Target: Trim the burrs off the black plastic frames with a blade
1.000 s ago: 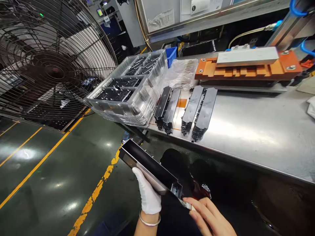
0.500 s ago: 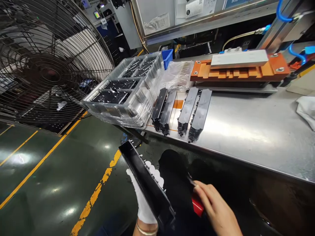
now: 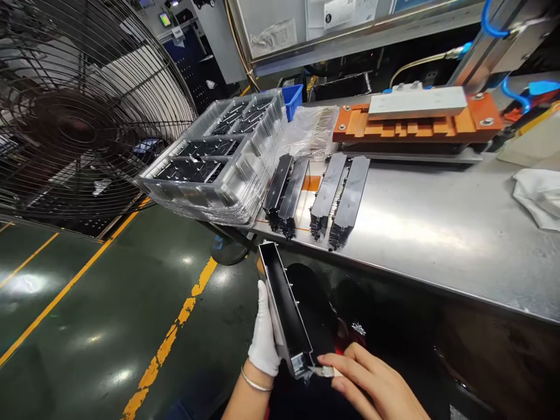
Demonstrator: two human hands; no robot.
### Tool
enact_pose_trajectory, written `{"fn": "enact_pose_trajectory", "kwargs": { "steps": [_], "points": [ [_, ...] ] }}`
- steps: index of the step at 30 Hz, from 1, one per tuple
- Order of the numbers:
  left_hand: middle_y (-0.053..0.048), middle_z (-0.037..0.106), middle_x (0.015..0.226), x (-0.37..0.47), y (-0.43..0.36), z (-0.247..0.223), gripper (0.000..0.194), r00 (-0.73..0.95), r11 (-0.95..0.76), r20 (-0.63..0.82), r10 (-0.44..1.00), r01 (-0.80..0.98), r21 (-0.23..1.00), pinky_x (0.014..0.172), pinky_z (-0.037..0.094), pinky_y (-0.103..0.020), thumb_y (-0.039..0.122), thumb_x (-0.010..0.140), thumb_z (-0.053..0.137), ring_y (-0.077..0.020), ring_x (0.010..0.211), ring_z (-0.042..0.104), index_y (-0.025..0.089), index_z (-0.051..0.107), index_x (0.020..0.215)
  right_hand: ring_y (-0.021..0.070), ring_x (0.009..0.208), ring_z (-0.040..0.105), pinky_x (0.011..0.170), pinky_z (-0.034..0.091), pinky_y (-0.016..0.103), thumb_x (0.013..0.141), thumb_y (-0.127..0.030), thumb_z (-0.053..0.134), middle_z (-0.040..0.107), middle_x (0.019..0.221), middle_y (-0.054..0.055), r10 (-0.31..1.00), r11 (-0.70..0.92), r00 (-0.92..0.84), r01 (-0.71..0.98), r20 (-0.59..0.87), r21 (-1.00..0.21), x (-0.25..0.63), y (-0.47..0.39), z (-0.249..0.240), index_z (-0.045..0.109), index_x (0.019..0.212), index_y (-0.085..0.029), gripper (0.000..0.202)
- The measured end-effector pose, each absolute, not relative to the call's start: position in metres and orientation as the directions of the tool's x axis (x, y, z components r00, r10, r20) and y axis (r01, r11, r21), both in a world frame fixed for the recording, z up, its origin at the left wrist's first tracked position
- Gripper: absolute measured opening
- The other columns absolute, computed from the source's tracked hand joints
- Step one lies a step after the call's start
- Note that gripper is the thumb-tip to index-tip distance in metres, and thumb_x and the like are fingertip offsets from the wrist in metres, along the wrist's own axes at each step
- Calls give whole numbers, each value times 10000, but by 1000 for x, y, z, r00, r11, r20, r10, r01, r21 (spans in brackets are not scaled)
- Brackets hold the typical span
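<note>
My left hand [image 3: 264, 341], in a white glove, grips a long black plastic housing [image 3: 286, 300] along its left side. The housing is tilted, its hollow face towards me, with small pins along its right edge. My bare right hand [image 3: 371, 379] pinches a small knife blade [image 3: 322, 371] between thumb and fingers. The blade's tip is at the near end of the housing; whether it touches is too small to tell. Several similar black housings [image 3: 350, 195] lie in pairs on the metal bench [image 3: 420, 233] beyond.
A clear plastic tray [image 3: 184, 189] of black parts sits on the bench's left end, beside plastic bags [image 3: 306, 131]. Behind stands an orange fixture [image 3: 354, 125] with a metal block. A white cloth [image 3: 540, 195] lies at right. A large fan [image 3: 79, 125] fills the left.
The housing has swung more upright and moved right. My right hand has brought the blade down and left to the housing's near end.
</note>
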State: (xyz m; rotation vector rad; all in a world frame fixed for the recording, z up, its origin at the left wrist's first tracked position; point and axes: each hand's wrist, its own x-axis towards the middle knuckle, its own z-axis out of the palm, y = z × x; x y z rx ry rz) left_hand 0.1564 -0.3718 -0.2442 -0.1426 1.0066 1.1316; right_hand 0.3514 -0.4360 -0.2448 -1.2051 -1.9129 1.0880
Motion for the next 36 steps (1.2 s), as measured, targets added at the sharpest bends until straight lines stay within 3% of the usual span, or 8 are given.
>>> {"fn": "enact_pose_trajectory", "kwargs": {
  "steps": [6,8,12,14,17,21,29,36],
  "points": [
    [19,661,655,158,-375,-244,456,58,480,-718,694,-780,401,583,529,-213,568,838,664,-125,580,644,174,704,1063,125,655,691,634,566,151,1007,-458,490,673,783,-12,929,265,-355,447,102,-854,347,-435,-246,710,1123,-336,278],
    [30,637,629,158,-377,-243,450,60,467,-713,699,-794,391,533,512,-195,583,802,696,-110,546,625,175,708,993,132,697,703,659,563,153,1007,-468,482,678,806,-9,946,243,-309,471,100,-848,348,-435,-257,707,1135,-341,289],
    [61,570,555,159,-382,-235,469,199,460,-663,722,-854,244,418,425,-146,584,663,814,-70,457,551,168,672,828,131,733,716,628,549,146,1008,-507,439,674,840,-17,997,-48,-14,598,-70,-800,362,-434,-294,688,1167,-330,344],
    [48,585,573,160,-382,-233,465,222,467,-647,729,-853,234,432,432,-152,585,678,803,-81,484,567,167,665,829,143,800,722,664,557,157,1002,-512,448,690,887,-7,990,-102,-21,572,-138,-814,368,-434,-302,688,1165,-316,351],
    [35,584,574,162,-378,-238,426,168,483,-684,710,-822,300,437,434,-178,592,772,719,-96,479,561,174,673,841,141,833,710,733,557,172,1014,-453,454,688,914,6,962,4,-248,426,-112,-905,366,-435,-286,686,1179,-313,318],
    [33,599,581,165,-378,-248,413,70,480,-726,684,-792,377,451,434,-189,576,842,651,-97,463,550,193,704,988,118,702,680,663,547,163,1010,-427,488,653,809,-19,919,137,-394,345,-11,-929,350,-435,-253,694,1165,-346,270],
    [34,593,548,165,-386,-249,498,240,588,-736,633,-768,256,501,453,-215,642,825,620,-112,461,545,185,725,993,119,714,677,661,539,166,1015,-460,479,647,811,-26,923,215,-385,454,27,-865,346,-432,-261,684,1153,-362,266],
    [14,636,570,168,-394,-252,459,395,632,-714,577,-770,85,529,461,-181,595,786,703,-91,517,594,139,713,735,120,665,668,604,522,174,1031,-476,420,636,775,-19,952,224,-299,524,68,-822,347,-420,-256,690,1130,-339,319]
  ]
}}
